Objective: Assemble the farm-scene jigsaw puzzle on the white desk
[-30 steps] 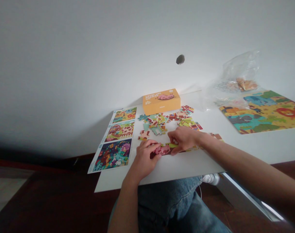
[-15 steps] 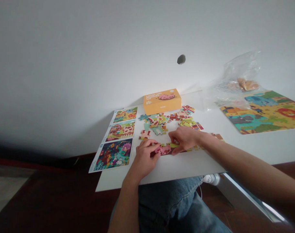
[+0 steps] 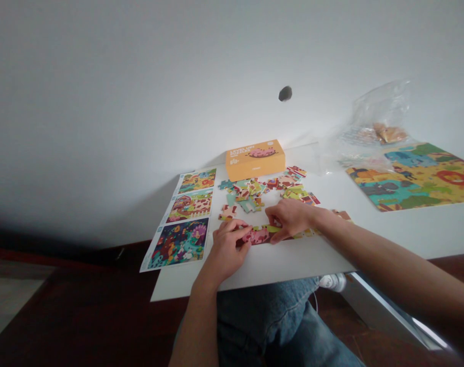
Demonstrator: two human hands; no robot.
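A row of joined jigsaw puzzle pieces (image 3: 257, 235), pink and brown with some yellow-green, lies flat near the table's front edge. At its left end, my left hand (image 3: 228, 245) grips the end piece between thumb and fingers. My right hand (image 3: 291, 218) is closed over the row further right, thumb on the near side and curled fingers on the far side. It hides part of the row, which shows again beyond the thumb. Loose puzzle pieces (image 3: 250, 189) lie heaped just behind the hands, and a single puzzle piece (image 3: 227, 211) sits beyond my left fingers.
A yellow puzzle box (image 3: 255, 165) stands against the wall. On the left, a picture sheet (image 3: 189, 219) with three scenes overhangs the table (image 3: 293, 265). To the right lie an assembled animal puzzle (image 3: 418, 183) and a clear plastic bag (image 3: 384, 109) holding more pieces.
My left hand has shifted very slightly to the left at the end of the row. My right hand and the other pieces look unchanged.
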